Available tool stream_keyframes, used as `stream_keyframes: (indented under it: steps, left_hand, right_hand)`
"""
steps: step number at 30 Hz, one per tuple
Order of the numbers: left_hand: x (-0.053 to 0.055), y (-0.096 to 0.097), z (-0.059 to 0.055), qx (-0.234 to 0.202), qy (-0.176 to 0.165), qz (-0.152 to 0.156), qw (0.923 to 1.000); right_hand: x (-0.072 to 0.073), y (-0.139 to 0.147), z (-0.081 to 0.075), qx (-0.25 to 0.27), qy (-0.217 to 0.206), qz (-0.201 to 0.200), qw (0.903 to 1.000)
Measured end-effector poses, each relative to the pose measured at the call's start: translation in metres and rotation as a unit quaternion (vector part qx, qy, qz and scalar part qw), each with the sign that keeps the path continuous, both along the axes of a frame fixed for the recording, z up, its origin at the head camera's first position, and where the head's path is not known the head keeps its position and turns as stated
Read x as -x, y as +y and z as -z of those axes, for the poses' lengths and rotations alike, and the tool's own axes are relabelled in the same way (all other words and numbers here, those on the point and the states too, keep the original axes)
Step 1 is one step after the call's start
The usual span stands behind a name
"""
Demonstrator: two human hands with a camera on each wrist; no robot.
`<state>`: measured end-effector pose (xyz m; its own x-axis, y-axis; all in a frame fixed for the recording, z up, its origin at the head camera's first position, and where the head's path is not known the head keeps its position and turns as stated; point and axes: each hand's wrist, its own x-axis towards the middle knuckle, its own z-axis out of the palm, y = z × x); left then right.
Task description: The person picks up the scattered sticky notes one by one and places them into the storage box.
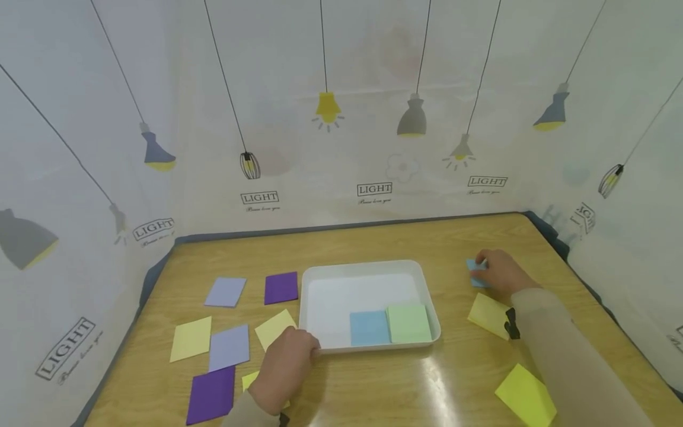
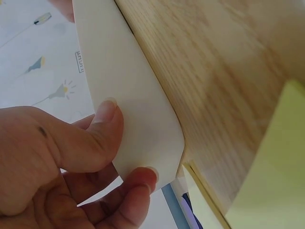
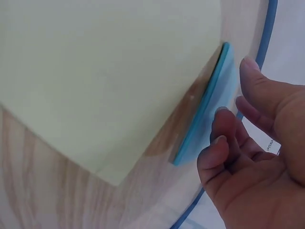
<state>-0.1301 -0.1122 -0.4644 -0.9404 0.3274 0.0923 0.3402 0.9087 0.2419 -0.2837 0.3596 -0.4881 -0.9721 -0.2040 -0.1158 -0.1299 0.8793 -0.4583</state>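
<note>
A shallow white tray (image 1: 325,268) sits mid-table, a blue sticky note pad (image 1: 368,328) and a green sticky note pad (image 1: 408,324) lying side by side in its near right part. At its near left corner my left hand (image 1: 288,362) grips the rim; thumb (image 2: 107,114) and curled fingers show against the tray wall (image 2: 138,95) in the left wrist view. To the right of the tray, my right hand (image 1: 501,274) reaches over another blue sticky note pad (image 1: 474,265) flat on the table. Its fingers are bent close over that pad (image 3: 209,105), thumb apart from them.
Below the right hand lie a pale yellow pad (image 1: 485,315) and a bright yellow pad (image 1: 525,394). Left of the tray are purple pads (image 1: 281,288), lavender pads (image 1: 229,348) and yellow pads (image 1: 191,339). A lamp-printed curtain (image 1: 373,148) surrounds the wooden table (image 1: 373,391).
</note>
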Motion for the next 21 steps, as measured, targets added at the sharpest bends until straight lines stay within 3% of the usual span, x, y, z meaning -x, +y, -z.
stream_keyframes:
  steps: [11,21]
  left_hand:
    - [0.0012,0.0003,-0.0007,0.001,-0.011,-0.003,0.9999]
    - [0.0005,0.0005,-0.0024,0.003,-0.008,0.004,1.0]
  right_hand:
    - [0.0002,0.002,0.0074,-0.006,-0.011,0.02,0.9997]
    - [0.0041,0.0021,0.0076,-0.016,-0.049,0.029,0.9983]
